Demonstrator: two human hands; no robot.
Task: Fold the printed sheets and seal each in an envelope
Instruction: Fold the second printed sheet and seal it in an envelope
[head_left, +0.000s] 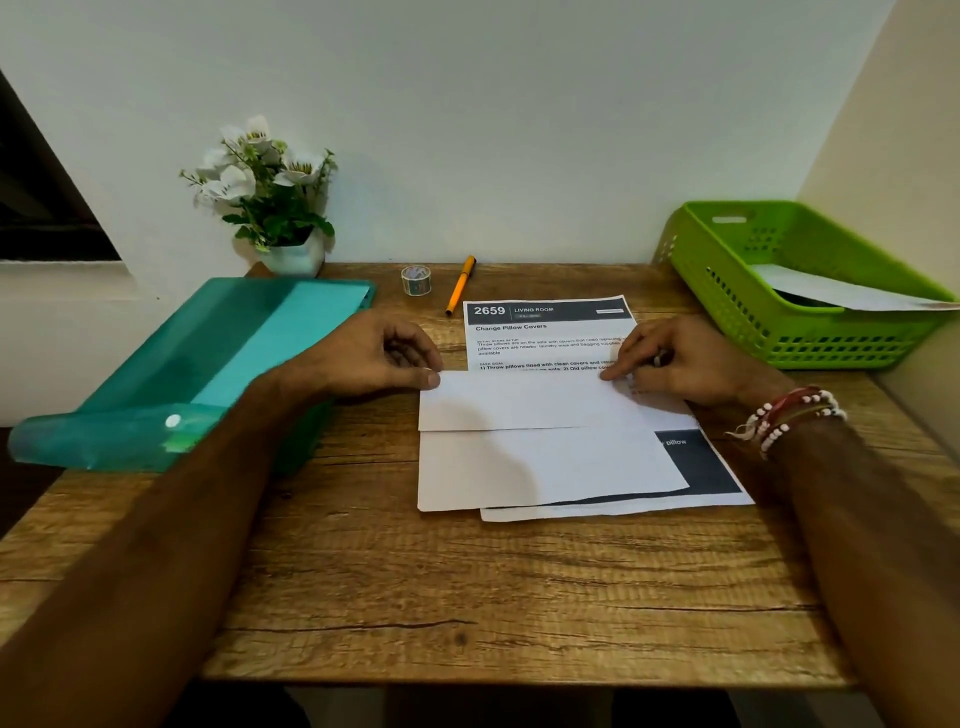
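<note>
A folded white sheet (540, 447) lies in the middle of the wooden table (467, 597), its upper flap turned down over its lower part. It rests on a flat printed sheet (550, 332) headed "2659 Living Room". My left hand (384, 358) presses the flap's upper left corner with a fingertip. My right hand (685, 358) presses the flap's upper right edge with its fingers curled. A white envelope or paper (831, 291) lies in the green basket (727, 270) at the right.
A teal plastic folder (197, 374) lies at the table's left edge. A roll of clear tape (416, 280) and an orange pen (461, 285) sit at the back. A white flower pot (291, 254) stands back left. Walls close off the back and right.
</note>
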